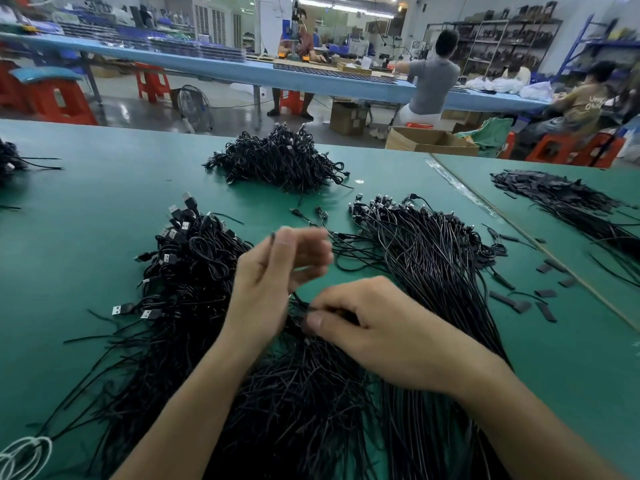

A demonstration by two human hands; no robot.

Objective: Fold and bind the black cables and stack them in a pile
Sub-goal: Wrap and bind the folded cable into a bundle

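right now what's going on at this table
A person is working on black cables at a green table. The right hand pinches a cable just above the loose heap. The left hand, raised and blurred, seems to pinch a strand of it. A tangled pile lies further back on the table.

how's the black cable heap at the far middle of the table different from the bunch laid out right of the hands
The far heap is a rounded mound of short folded bundles; the right bunch is long straight cables fanned flat. The far heap's plugs point every way; the right bunch's plugs gather at its far end. Both are black and lie on the green table.
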